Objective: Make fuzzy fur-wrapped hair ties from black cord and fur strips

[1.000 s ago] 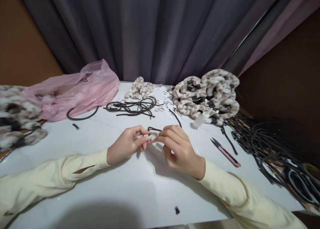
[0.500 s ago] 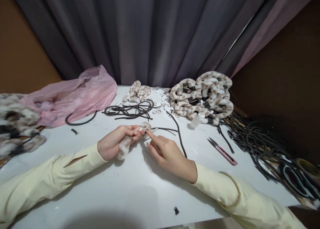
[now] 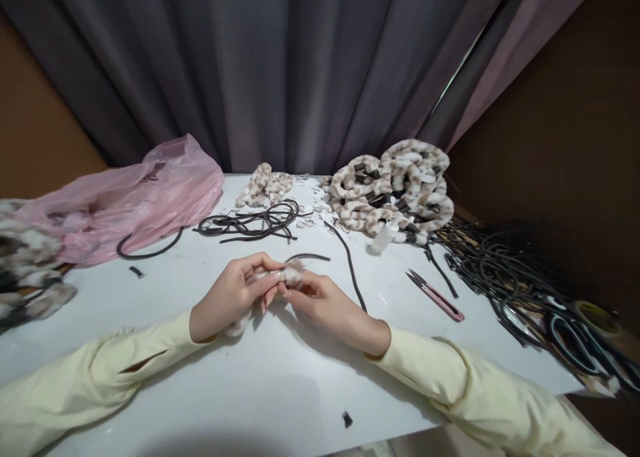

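Far left, a heap of spotted fur pieces and a pink plastic bag lying on the white table; just past them a tangle of dark cords.

At centre, left hand closed around a short fuzzy sleeve, thumb and fingertips pinching its near end, the tail of it poking out under the palm. Right hand touching the same sleeve from the other side, fingertips pinched on its tip where a thin black cord comes out and curves away over the tabletop. Sleeve held just above the table, between both hands.

Likely very light and soft, squashing flat under any pinch, plush surface apt to slide along the cord; cord inside springy and slightly stiff. Best taken at the end, pinching fur and cord together, not mid-length.

Further right, pink thread snips, a pile of finished furry loops, then a mass of black cord at the table's edge.
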{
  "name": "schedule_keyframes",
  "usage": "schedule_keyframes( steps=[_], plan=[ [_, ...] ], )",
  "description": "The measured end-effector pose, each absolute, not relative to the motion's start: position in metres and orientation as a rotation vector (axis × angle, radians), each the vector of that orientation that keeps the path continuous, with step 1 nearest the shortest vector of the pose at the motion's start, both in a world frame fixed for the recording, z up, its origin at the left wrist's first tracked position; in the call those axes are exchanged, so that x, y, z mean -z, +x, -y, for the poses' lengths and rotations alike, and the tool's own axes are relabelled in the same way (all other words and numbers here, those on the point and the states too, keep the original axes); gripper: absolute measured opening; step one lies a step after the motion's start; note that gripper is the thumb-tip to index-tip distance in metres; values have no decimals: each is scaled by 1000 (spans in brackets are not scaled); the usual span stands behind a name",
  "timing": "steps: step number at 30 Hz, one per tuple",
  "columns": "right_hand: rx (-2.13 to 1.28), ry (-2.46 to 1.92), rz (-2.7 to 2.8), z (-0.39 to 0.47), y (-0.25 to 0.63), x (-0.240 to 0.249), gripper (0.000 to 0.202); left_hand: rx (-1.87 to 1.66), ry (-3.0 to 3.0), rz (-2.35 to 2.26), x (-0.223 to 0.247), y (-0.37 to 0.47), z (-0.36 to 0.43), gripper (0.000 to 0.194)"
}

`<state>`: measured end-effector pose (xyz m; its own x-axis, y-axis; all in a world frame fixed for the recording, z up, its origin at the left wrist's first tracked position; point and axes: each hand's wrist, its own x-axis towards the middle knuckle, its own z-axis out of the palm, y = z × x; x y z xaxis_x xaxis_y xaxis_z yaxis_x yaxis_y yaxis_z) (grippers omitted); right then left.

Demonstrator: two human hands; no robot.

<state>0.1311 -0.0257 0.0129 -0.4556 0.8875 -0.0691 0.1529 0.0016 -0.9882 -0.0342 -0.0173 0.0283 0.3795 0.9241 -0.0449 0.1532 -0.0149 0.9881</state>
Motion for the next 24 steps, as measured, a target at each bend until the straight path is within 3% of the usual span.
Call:
schedule_keyframes(
  steps=[4,10,16,24],
  plan=[
    [-1606,-1119,1559,26,137,-17,18,-983,2248,-1082,-16,-40,18,17],
    [-1855,-1083,1459,28,141,-19,28,-1216,3170,-648,-1,-49,4,16],
    [-1978,-922,1455,32,140,-20,31,-1257,3290,-464,-3,-48,1,19],
    [-1937,-975,1656,28,150,-36,31,-1017,3311,-499,2,-48,5,21]
  ],
)
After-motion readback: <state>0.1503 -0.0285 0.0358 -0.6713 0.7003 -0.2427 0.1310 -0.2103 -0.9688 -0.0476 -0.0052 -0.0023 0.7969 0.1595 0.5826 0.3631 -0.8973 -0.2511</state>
